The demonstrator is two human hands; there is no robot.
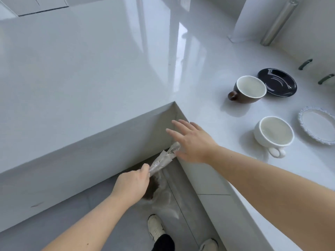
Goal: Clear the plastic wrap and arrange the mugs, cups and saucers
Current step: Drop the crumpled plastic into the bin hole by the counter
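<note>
Nearest, two pale shoes (156, 227) stand on the grey floor (76, 220) in the gap between two white surfaces that meet in a corner. Above them the left hand (133, 183) is closed, its fingers (145, 170) clamped on one end of a twisted strip of wrap (164, 159), which runs up and right to just beside the right hand (193, 140). More filmy wrap hangs below the left hand, with something dark behind it that cannot be made out. The right hand is flat, fingers spread apart, holding nothing, over the edge of the right surface (208, 73). On that surface, well apart from both hands, a white cup (273, 135) stands beside a white saucer (318, 125). Farther off, a brown cup (249, 89) touches a black saucer (280, 82). Farthest, a metal tube (279, 22) leans against the wall
</note>
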